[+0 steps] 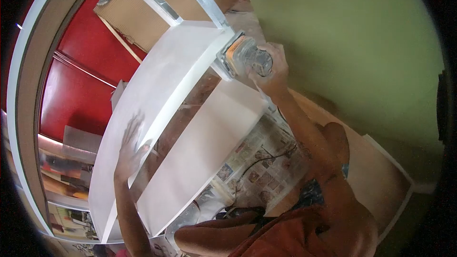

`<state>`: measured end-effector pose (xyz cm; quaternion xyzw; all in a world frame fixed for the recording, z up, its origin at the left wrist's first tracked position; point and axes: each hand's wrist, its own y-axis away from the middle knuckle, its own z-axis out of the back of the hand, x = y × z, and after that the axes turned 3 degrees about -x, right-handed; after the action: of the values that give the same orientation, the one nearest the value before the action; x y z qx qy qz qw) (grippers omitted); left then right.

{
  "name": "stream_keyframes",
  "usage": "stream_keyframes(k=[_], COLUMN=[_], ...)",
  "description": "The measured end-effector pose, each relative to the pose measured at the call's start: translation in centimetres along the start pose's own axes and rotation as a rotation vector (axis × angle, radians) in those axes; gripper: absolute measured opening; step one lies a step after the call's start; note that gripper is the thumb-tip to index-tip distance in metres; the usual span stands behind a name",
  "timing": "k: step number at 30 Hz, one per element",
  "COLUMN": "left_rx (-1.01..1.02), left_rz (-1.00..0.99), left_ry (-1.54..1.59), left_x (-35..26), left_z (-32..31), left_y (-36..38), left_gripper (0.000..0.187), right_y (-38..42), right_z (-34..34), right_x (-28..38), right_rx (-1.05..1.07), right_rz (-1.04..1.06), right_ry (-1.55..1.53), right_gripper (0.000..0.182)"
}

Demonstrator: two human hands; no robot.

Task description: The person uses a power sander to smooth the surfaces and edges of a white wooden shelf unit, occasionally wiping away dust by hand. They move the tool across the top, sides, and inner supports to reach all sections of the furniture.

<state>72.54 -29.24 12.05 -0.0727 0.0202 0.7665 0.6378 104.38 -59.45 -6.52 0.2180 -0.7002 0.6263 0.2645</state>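
— Looking from the left edge across, what sits around you?

— A red wall (pixel 78 100) behind, with a cluttered shelf (pixel 66 181) low against it. Then the white shelf unit (pixel 143 114) I'm working on: a long top board, and a second white board (pixel 204 157) beyond a gap. Under it, newspaper (pixel 264 154) spread over the floor, with a dark cord (pixel 259 162) trailing across it. A green wall (pixel 347 43) fills the right side. My bent knees, in orange cloth, crowd the bottom of the view.

— And your arms?

— My left forearm rises from below, straight up to the top board. My right arm stretches long and diagonal over the newspaper to the far corner of the unit, wrist slightly bent.

— The fingers?

— My left hand (pixel 129 150) lies flat on the top board near its edge, fingers spread wide and straight, gripping nothing, just pressed on the surface. My right hand (pixel 271 69) is wrapped around the body of a sander (pixel 240 54), fingers curled tight over its dusty top. The sander, orange at its base, rests against the end corner of the top board, just beside the green wall.
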Motion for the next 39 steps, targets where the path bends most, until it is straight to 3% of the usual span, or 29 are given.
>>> stream_keyframes(k=[2,11,15,22,25,30,32,33,34,36,38,39], left_rx=[0.004,-0.044,-0.036,-0.162,-0.21,-0.231,-0.248,-0.261,-0.272,-0.3,-0.34,-0.383], left_rz=[-0.02,-0.048,-0.017,-0.181,-0.116,-0.184,-0.095,-0.105,-0.107,-0.089,0.168,0.148], left_ry=[-0.008,0.065,0.026,0.069,0.073,0.056,0.113,0.14,0.159,0.331,0.171,0.03], left_x=[-0.5,1.1,0.5,3.5,2.8,2.2,2.2,2.7,3.4,4.6,3.2,3.2], left_z=[0.1,-0.4,0.1,-2.2,-1.9,-1.4,-1.5,-1.8,-1.8,-1.7,-1.2,-1.5], left_y=[0.0,-0.1,-0.1,0.5,1.5,1.6,1.6,1.6,1.8,2.5,4.2,5.8], left_gripper=[0.073,0.075,0.073,0.074,0.075,0.088,0.092,0.086,0.08,0.066,0.053,0.053], right_y=[-0.7,2.3,2.3,2.2,2.4,4.0,6.6,8.8,9.6,10.0,10.1,9.9], right_z=[-1.0,-4.3,-4.9,-5.9,-6.8,-7.2,-7.5,-8.8,-8.6,-9.0,-9.1,-9.0], right_x=[1.0,10.0,6.7,4.6,5.6,6.7,9.2,10.8,15.8,18.6,18.8,18.7], right_rx=[-0.118,0.038,0.027,-0.093,-0.1,-0.134,-0.155,-0.178,-0.112,-0.078,-0.084,-0.073], right_rz=[0.132,0.204,0.279,0.224,0.173,0.034,0.027,0.176,0.087,0.189,0.216,0.237], right_ry=[0.022,-0.083,-0.011,-0.043,-0.083,-0.188,-0.216,-0.061,-0.242,-0.076,-0.06,-0.085], right_gripper=[0.066,0.068,0.061,0.068,0.072,0.079,0.082,0.054,0.056,0.057,0.056,0.056])
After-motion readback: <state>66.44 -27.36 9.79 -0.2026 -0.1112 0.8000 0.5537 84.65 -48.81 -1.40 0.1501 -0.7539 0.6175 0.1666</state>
